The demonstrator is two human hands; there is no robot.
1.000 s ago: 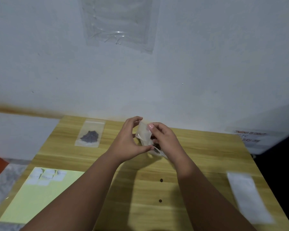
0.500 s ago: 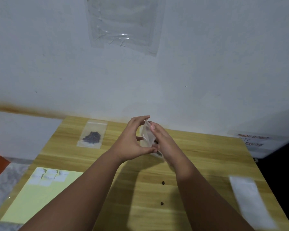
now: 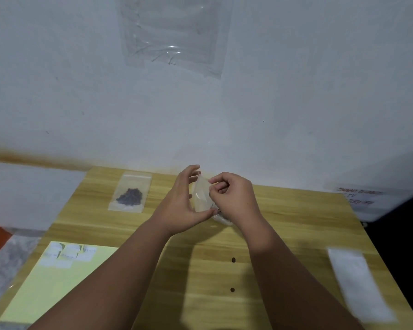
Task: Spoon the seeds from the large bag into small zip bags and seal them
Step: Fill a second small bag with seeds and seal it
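Note:
Above the middle of the wooden table (image 3: 296, 225) I hold a small clear zip bag (image 3: 200, 196) upright between both hands. My left hand (image 3: 179, 206) grips its left edge and lower corner with thumb and fingers. My right hand (image 3: 234, 198) pinches its upper right edge with fingertips curled. A few dark seeds show at the bag's bottom, partly hidden behind my right hand. A clear zip bag with a pile of dark seeds (image 3: 130, 192) lies flat at the table's back left.
A yellow sheet (image 3: 48, 287) with several small white labels (image 3: 67, 254) lies at the front left. A white strip of paper (image 3: 360, 284) lies at the front right. Two dark spots (image 3: 233, 259) mark the tabletop. A clear plastic sleeve (image 3: 174, 34) hangs on the wall.
My right hand has shifted from the bag's lower side up to its upper right edge, and the bag now stands more upright between my hands. My view has tilted slightly.

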